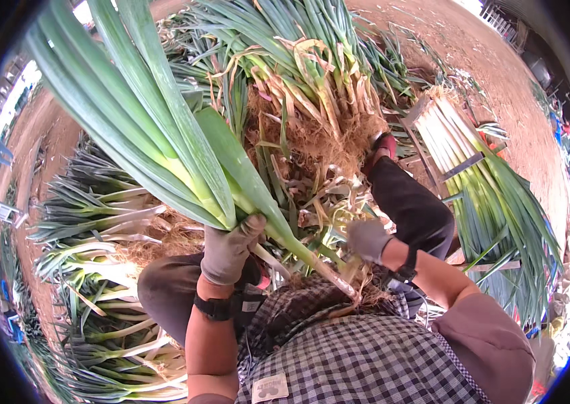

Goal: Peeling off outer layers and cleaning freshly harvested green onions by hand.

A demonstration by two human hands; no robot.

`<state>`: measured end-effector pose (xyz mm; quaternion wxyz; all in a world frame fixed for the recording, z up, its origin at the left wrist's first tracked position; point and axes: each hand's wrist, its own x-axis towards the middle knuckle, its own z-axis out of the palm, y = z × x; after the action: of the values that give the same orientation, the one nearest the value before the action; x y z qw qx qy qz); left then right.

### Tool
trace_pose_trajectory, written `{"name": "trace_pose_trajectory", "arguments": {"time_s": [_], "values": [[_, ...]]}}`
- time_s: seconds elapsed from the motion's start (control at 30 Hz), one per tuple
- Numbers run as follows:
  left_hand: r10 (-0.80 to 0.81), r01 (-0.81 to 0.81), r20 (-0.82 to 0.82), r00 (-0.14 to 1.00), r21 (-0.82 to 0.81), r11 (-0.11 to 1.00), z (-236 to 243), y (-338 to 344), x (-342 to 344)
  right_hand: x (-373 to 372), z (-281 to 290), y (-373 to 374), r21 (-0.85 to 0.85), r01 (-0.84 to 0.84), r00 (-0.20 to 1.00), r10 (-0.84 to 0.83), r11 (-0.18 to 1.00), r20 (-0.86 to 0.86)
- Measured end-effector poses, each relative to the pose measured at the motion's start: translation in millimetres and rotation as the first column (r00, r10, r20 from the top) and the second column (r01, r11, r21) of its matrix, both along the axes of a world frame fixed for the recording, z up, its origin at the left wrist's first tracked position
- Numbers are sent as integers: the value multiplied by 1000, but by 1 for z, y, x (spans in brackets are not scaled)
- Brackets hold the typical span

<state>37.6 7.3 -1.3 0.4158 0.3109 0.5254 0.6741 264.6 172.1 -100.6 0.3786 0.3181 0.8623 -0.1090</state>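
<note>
My left hand (230,250), in a grey glove, is closed around a leek (187,178). Its broad green leaves fan up to the upper left. A separating outer leaf (248,185) runs down beside my thumb to a pale, rooty end (349,289) over my lap. To the right, my right hand (369,241), also gloved, is curled shut beside some yellowish leaf scraps (345,259). Its fingers are partly hidden and slightly blurred, so what they hold cannot be made out. A checked apron (352,353) covers my lap.
A large pile of rooted leeks (298,54) lies ahead, with peeled leaves (318,205) heaped between my legs. More leeks (113,283) are stacked at the left. On the right, cleaned leeks (473,175) rest in a frame (426,158). Bare brown ground (493,74) stretches beyond.
</note>
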Motion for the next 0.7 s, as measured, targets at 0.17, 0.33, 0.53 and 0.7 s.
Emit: {"name": "trace_pose_trajectory", "arguments": {"time_s": [0.17, 0.33, 0.53, 0.7], "values": [[72, -80, -99, 992, -79, 994, -6, 7, -1, -59, 93, -13, -483, -46, 249, -459, 874, -853], [200, -203, -34, 979, -131, 970, -15, 15, 2, -84, 92, -41, -308, 36, 280, -306, 951, -910], [315, -296, 60, 947, -215, 930, -41, 20, 7, -70, 62, -68, 151, 90, 42, 148, 984, -988], [413, -393, 73, 908, -193, 899, -53, 15, -21, -16, 71, -69, -147, -6, 115, -146, 989, -983]]}}
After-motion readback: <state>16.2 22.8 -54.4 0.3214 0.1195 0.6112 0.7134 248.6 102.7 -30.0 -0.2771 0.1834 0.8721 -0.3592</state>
